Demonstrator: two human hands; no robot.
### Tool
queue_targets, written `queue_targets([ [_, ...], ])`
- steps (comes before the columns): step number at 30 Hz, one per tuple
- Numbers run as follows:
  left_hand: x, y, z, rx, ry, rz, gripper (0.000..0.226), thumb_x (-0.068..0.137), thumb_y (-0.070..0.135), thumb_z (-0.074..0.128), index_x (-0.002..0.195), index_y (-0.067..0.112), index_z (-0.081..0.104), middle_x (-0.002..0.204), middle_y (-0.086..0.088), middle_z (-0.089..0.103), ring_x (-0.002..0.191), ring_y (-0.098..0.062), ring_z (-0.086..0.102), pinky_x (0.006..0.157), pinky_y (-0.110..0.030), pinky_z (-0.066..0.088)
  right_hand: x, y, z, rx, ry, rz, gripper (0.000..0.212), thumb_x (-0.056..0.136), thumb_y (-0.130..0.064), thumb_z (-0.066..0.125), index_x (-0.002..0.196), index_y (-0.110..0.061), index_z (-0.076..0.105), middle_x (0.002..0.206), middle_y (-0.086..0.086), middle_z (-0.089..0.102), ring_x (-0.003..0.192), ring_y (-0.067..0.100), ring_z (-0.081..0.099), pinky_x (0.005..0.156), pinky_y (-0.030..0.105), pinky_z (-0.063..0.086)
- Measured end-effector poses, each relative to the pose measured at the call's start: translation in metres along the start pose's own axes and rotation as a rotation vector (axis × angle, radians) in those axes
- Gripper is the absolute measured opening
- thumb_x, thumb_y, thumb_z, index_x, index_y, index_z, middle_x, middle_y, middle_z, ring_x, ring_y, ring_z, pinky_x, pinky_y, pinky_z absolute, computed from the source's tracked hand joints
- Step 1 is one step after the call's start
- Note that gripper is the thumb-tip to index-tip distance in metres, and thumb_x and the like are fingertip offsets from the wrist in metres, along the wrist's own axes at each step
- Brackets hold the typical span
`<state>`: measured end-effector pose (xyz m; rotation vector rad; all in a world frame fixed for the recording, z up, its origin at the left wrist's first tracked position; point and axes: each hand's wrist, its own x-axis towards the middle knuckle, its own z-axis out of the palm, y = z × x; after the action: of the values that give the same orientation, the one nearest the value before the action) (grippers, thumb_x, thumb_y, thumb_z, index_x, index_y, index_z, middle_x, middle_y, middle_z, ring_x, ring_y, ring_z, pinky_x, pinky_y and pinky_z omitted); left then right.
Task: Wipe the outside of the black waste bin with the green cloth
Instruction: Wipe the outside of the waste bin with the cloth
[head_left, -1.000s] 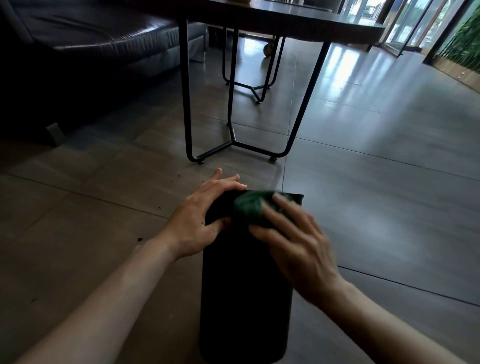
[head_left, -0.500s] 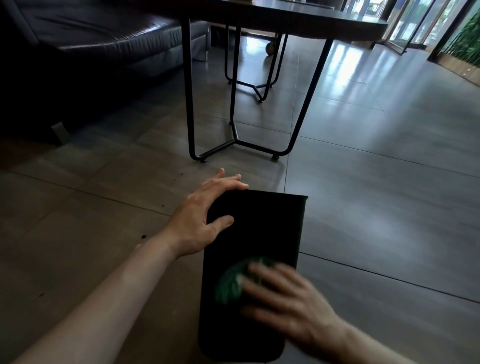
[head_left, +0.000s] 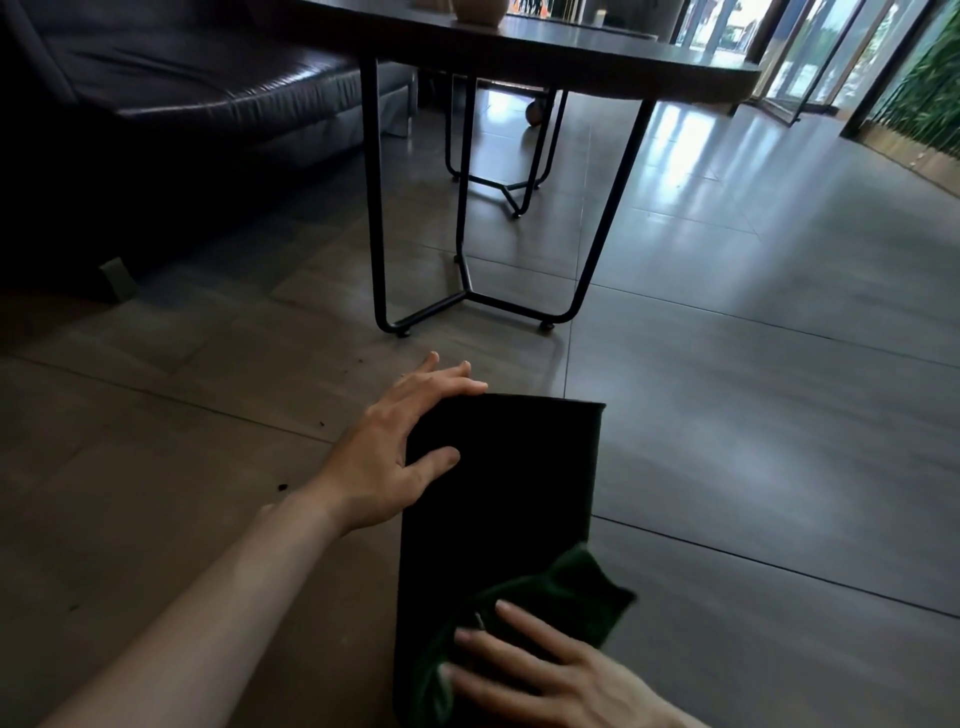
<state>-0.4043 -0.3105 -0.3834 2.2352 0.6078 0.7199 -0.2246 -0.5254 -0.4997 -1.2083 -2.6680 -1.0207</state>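
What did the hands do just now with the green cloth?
The right hand slid the green cloth along the black waste bin, from its far end to the near end. The left hand stayed pressed on the far end.

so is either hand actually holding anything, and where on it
Neither grips. The left hand steadies the bin at its far left corner, thumb on top. The right hand presses flat on the cloth at the bin's near end.
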Motion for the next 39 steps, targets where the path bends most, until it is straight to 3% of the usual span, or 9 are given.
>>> queue_targets([
  [3,-0.001,0.003,0.001,0.074,0.002,0.049,0.066,0.085,0.019,0.071,0.140,0.045,0.046,0.153,0.025,0.039,0.151,-0.002,0.020,0.120,-0.051,0.030,0.007,0.033,-0.009,0.138,-0.009,-0.028,0.038,0.111,-0.030,0.041,0.148,-0.029,0.045,0.169,0.011,0.021,0.156,0.034,0.020,0.126,0.054,0.021],
  [9,-0.004,0.000,-0.002,0.273,0.066,0.110,0.070,0.084,0.032,0.070,0.146,0.042,0.040,0.158,0.023,0.033,0.150,-0.001,0.023,0.113,-0.045,0.043,0.039,0.098,-0.026,0.261,0.137,0.425,0.036,0.108,-0.022,0.052,0.142,-0.028,0.059,0.159,0.010,0.044,0.150,0.038,0.035,0.113,0.060,0.040],
  [17,-0.006,0.009,0.003,0.355,0.037,0.193,0.066,0.083,0.036,0.070,0.144,0.034,0.044,0.152,0.018,0.043,0.147,-0.003,0.030,0.114,-0.039,0.040,0.009,0.012,-0.008,-0.046,-0.053,0.053,0.052,0.109,-0.044,0.042,0.159,-0.033,0.030,0.168,0.001,0.027,0.154,0.026,0.027,0.128,0.054,0.007],
  [20,-0.006,0.011,0.005,0.317,0.040,0.188,0.066,0.082,0.033,0.071,0.143,0.034,0.046,0.151,0.019,0.045,0.146,-0.003,0.032,0.115,-0.038,0.038,0.023,0.025,-0.019,0.076,0.103,0.167,0.049,0.102,-0.049,0.057,0.147,-0.043,0.041,0.157,-0.013,0.043,0.146,0.012,0.041,0.125,0.037,0.024],
  [23,-0.005,0.009,0.004,0.297,0.052,0.152,0.066,0.081,0.030,0.072,0.141,0.035,0.046,0.148,0.022,0.046,0.145,-0.001,0.033,0.115,-0.038,0.039,0.026,0.057,-0.030,0.156,0.053,0.094,0.032,0.107,-0.030,0.052,0.138,-0.037,0.060,0.159,0.000,0.045,0.150,0.030,0.038,0.113,0.048,0.044],
  [29,-0.003,0.008,0.003,0.270,0.059,0.102,0.065,0.081,0.027,0.072,0.140,0.038,0.046,0.145,0.024,0.049,0.144,0.000,0.035,0.115,-0.037,0.039,0.030,0.063,-0.032,0.174,0.119,0.284,0.029,0.107,-0.023,0.051,0.130,-0.031,0.067,0.153,0.006,0.053,0.141,0.036,0.049,0.111,0.056,0.042],
  [32,-0.004,0.008,0.004,0.255,0.055,0.097,0.065,0.080,0.026,0.075,0.139,0.038,0.047,0.145,0.025,0.049,0.144,0.001,0.034,0.116,-0.036,0.038,0.016,0.020,-0.022,0.025,0.012,-0.065,0.037,0.101,-0.035,0.062,0.134,-0.047,0.053,0.152,-0.013,0.052,0.140,0.022,0.049,0.120,0.048,0.032],
  [35,-0.004,0.009,0.004,0.234,0.067,0.094,0.065,0.080,0.025,0.075,0.137,0.037,0.049,0.144,0.025,0.050,0.144,0.001,0.035,0.116,-0.035,0.038,0.010,0.025,-0.019,0.009,-0.174,-0.049,0.062,0.092,-0.025,0.064,0.139,-0.047,0.031,0.137,-0.042,0.052,0.125,-0.013,0.053,0.120,0.039,0.030],
  [39,-0.004,0.008,0.003,0.203,0.088,0.071,0.064,0.078,0.025,0.075,0.136,0.038,0.051,0.144,0.025,0.051,0.144,0.001,0.035,0.117,-0.036,0.036,0.000,0.063,-0.030,0.180,0.072,0.123,0.028,0.106,-0.022,0.054,0.129,-0.034,0.062,0.159,0.000,0.045,0.138,0.032,0.052,0.105,0.048,0.048],
])
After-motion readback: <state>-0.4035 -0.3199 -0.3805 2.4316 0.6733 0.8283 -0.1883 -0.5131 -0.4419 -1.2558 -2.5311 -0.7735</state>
